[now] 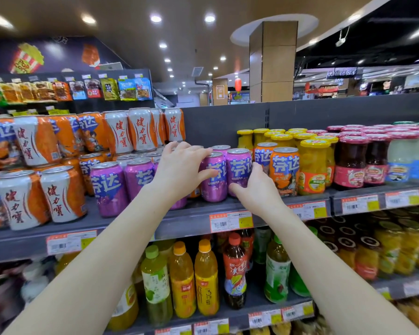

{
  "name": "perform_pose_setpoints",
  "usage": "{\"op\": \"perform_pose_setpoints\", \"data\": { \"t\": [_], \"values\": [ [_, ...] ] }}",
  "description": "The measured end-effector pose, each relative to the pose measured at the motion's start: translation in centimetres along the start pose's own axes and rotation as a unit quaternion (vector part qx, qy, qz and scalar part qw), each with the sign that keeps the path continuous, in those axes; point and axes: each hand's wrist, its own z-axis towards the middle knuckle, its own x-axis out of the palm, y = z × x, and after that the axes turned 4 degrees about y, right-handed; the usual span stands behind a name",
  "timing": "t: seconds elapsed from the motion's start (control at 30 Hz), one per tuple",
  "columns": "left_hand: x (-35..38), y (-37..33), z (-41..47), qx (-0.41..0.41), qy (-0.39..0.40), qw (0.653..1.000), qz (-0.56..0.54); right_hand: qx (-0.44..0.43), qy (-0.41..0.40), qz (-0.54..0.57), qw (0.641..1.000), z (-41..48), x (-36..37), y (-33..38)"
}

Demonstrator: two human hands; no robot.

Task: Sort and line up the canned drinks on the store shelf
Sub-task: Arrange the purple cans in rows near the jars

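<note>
Left hand grips one purple can with curled fingers; right hand clasps the adjacent purple can on the shelf.

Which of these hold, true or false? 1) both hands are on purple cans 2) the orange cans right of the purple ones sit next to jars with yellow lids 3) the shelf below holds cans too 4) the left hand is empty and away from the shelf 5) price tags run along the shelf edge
1) True. The left hand wraps one purple can, and the right hand is against the neighbouring purple can.
2) True. The orange cans stand beside the yellow-lidded jars.
3) False. The lower shelf holds bottles and jars.
4) False. It is on a can at the shelf.
5) True. Price tags line the shelf edge.
</note>
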Motion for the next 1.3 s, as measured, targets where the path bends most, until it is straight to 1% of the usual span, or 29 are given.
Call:
{"op": "perform_pose_setpoints", "data": {
  "t": [0.07,0.17,0.2,0.23,0.3,0.4,0.47,0.57,0.63,0.73,0.9,1.03,1.2,1.3],
  "values": [
    [-0.4,0.5,-0.7,-0.005,-0.008,1.0,-0.022,-0.022,-0.037,0.001,0.999,-0.8,0.1,0.1],
    [-1.1,2.0,-2.0,-0.02,-0.044,0.998,-0.043,-0.095,-0.148,-0.008,0.984,-2.1,0.1,0.4],
    [-1.3,2.6,-2.4,-0.028,-0.058,0.997,-0.044,-0.12,-0.164,0.004,0.979,-2.3,0.3,0.6],
    [-1.4,3.2,-2.9,-0.04,-0.069,0.996,-0.047,-0.14,-0.16,0.027,0.977,-2.5,0.5,0.9],
    [-1.7,4.4,-4.1,-0.071,-0.08,0.993,-0.057,-0.166,-0.114,0.056,0.978,-2.9,1.4,1.7],
    [-2.4,5.9,-5.9,-0.115,-0.09,0.986,-0.081,-0.195,-0.043,0.071,0.977,-3.2,2.8,3.1],
    [-2.9,6.5,-6.6,-0.126,-0.096,0.983,-0.094,-0.203,-0.026,0.078,0.976,-3.1,3.3,3.9],
    [-3.4,7.1,-8.5,-0.145,-0.071,0.985,-0.064,-0.219,-0.004,0.087,0.972,-3.0,4.4,5.4],
    [-3.6,7.8,-9.8,-0.149,-0.062,0.986,-0.041,-0.21,0.019,0.089,0.973,-3.2,5.5,6.5],
    [-4.2,9.0,-11.2,-0.159,-0.058,0.985,-0.035,-0.179,0.034,0.094,0.979,-3.2,7.4,7.6],
    [-4.9,12.1,-13.1,-0.168,-0.073,0.982,-0.034,-0.136,-0.019,0.058,0.989,-3.1,9.5,8.7],
    [-4.9,15.0,-14.5,-0.174,-0.081,0.981,-0.041,-0.09,-0.041,0.081,0.992,-3.5,9.9,9.6],
    [-4.8,17.9,-15.3,-0.126,-0.098,0.985,-0.063,-0.045,-0.08,0.076,0.993,-4.1,10.5,10.9],
    [-4.6,18.3,-14.9,-0.089,-0.107,0.989,-0.057,-0.023,-0.063,0.097,0.993,-4.5,10.6,11.5]
  ]
}}
